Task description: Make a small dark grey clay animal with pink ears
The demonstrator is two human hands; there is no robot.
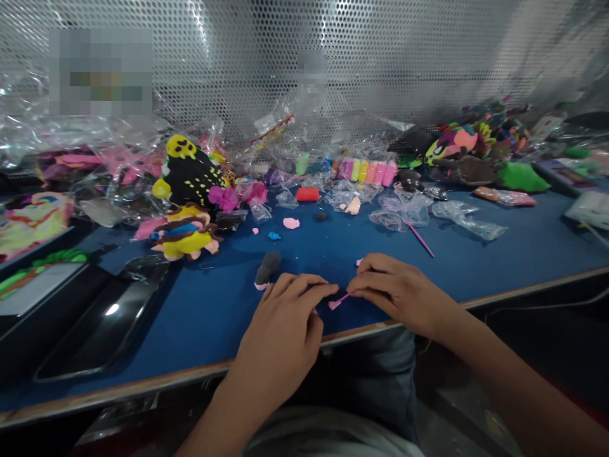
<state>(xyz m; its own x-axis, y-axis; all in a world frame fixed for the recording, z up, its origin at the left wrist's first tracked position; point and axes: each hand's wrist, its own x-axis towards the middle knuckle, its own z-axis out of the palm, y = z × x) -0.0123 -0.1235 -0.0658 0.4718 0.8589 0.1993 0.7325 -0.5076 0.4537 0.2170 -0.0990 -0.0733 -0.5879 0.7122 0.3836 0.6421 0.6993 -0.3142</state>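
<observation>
My right hand (397, 289) pinches a thin pink modelling tool (343, 298) just above the blue table (361, 324). A ragged pink bit, which looks like clay, shows at the tool's tip. My left hand (290, 317) rests palm down, its fingers stretched out toward that tip; nothing shows in it. Just beyond the left fingers lies a dark grey clay lump (268, 268), with light pink clay (261, 286) at its lower end. A small pink piece (359, 261) peeks out behind my right fingers.
Farther back lie a pink clay piece (291, 223), a blue scrap (274, 236), a red clay block (307, 194) and a purple stick (421, 238). Clay figures (185, 235) and a black tray (104, 317) stand left. Clear bags line the perforated metal wall (266, 57).
</observation>
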